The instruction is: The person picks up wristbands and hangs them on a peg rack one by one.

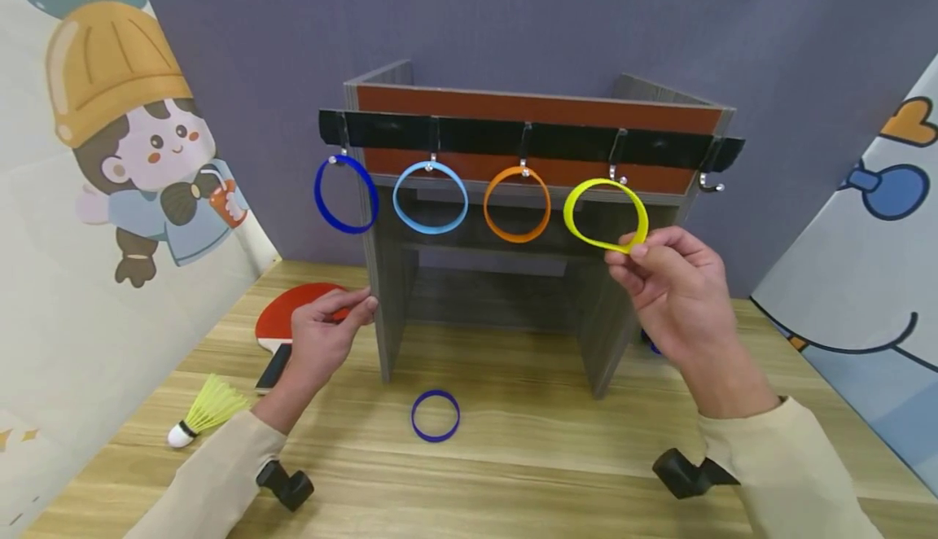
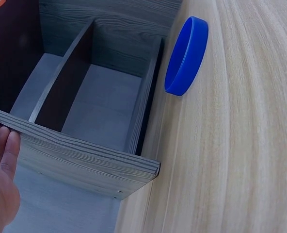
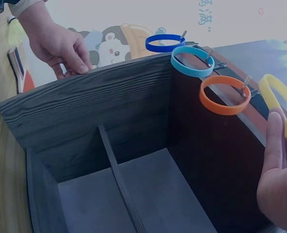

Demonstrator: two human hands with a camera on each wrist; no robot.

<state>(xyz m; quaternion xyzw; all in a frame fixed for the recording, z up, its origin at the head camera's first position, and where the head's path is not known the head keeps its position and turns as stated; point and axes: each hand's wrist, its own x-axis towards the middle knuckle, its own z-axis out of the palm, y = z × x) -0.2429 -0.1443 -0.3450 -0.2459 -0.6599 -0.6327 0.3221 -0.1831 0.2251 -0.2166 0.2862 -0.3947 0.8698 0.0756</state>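
My right hand point(image 1: 677, 295) pinches the lower edge of a yellow wristband point(image 1: 572, 217) between thumb and fingers. The band's top meets the fourth hook point(image 1: 613, 171); I cannot tell if it is looped over it. Dark blue point(image 1: 318, 197), light blue point(image 1: 396, 201) and orange point(image 1: 516, 238) wristbands hang from the other hooks on a black rail point(image 1: 476, 133). On the left, my left hand point(image 1: 326, 331) holds the front edge of the grey wooden shelf's side panel point(image 1: 384, 335), its fingers against the outer face point(image 2: 7, 155).
The rightmost hook point(image 1: 711, 186) is bare. Another blue wristband point(image 2: 194, 58) lies on the table point(image 1: 513, 474) before the shelf. Left of it are a red table tennis paddle point(image 1: 282, 311) and a yellow shuttlecock point(image 1: 208, 409). A dark blue object point(image 1: 648, 343) is partly hidden behind my right hand.
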